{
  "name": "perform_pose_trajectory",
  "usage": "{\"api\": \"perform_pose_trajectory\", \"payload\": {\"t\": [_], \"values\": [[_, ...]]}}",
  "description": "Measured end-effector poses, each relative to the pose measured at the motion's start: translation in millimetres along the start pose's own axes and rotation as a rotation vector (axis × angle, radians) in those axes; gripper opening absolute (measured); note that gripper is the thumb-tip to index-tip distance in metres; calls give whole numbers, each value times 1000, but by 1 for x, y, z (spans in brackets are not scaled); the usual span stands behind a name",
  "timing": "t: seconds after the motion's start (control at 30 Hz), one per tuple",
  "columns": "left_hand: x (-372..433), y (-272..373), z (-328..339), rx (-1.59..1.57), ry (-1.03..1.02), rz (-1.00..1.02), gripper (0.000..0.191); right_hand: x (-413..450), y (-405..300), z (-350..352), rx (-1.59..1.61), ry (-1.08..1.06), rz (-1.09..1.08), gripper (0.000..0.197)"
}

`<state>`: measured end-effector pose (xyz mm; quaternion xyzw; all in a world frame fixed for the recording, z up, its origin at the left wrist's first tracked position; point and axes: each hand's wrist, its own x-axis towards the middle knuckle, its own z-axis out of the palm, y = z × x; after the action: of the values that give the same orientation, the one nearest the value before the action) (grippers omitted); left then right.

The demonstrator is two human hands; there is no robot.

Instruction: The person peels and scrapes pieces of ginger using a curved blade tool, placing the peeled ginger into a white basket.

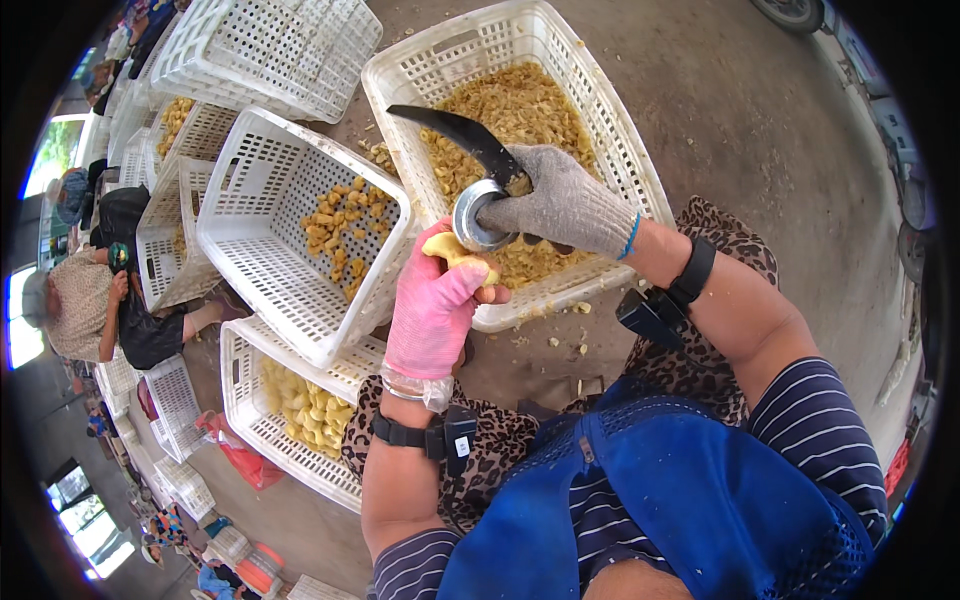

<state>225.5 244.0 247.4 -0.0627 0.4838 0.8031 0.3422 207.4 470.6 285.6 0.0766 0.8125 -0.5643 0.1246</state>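
Observation:
My left hand [435, 307], in a pink glove, grips a peeled pale-yellow root piece [457, 259], which looks like ginger. My right hand [559, 199], in a grey knit glove, is closed around a tool with a curved black blade [457, 135] and a round metal ring [480, 215]. The ring is right beside the root piece; whether they touch is hard to tell. Both hands are over the near left side of a white plastic crate [622, 142] that holds a heap of yellow peelings [517, 105].
A tilted white crate [300, 142] at left holds small yellow-brown pieces [341, 221]. Below it, another crate [300, 469] holds peeled pieces [307, 409]. More crates [270, 52] stand upper left. A seated person [82, 300] is at far left, near a red bag [244, 454].

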Motion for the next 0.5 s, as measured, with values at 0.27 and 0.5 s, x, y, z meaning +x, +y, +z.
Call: {"api": "perform_pose_trajectory", "payload": {"t": [0.27, 0.5], "values": [[-4, 0, -13, -10, -42, -71, 66, 13, 15, 0, -31, 101, -59, 45], [-4, 5, 6, 144, 149, -69, 60, 3, 9, 9, -81, 53, -107, 49]]}}
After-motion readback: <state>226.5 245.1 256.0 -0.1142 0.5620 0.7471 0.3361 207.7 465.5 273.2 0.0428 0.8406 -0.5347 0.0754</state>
